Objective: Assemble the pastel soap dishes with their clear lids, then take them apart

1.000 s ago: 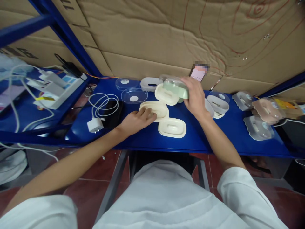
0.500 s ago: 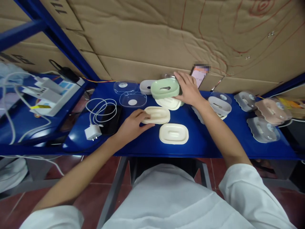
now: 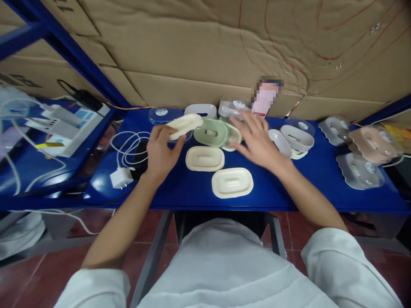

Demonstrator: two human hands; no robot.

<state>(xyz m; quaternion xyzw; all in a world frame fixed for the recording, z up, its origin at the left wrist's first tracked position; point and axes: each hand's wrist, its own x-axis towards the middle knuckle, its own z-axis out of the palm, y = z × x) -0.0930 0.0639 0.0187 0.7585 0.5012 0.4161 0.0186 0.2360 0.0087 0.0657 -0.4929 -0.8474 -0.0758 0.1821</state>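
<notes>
My left hand (image 3: 165, 149) pinches a cream oval tray (image 3: 187, 125), raised and tilted over the back of the table. My right hand (image 3: 254, 139) has its fingers apart, slightly blurred, with nothing held. Just left of it a light green oval box (image 3: 210, 133) with a slot in its bottom rests on the table, partly over another cream piece (image 3: 236, 133). Nearer to me lie two more cream oval trays: one (image 3: 204, 158) below the green box, another (image 3: 232, 183) close to the front edge. Each has a raised bar in its middle.
White oval boxes (image 3: 293, 137) stand to the right, with grey and pink wavy-edged boxes (image 3: 369, 147) farther right. Clear lids (image 3: 162, 114) lie at the back. A phone (image 3: 266, 99) leans against the cardboard (image 3: 192, 64). A charger (image 3: 121, 177) with a coiled cable lies left.
My right hand has set the green box down and let go, moving slightly down and right. My left hand has lifted a cream tray up and to the left.
</notes>
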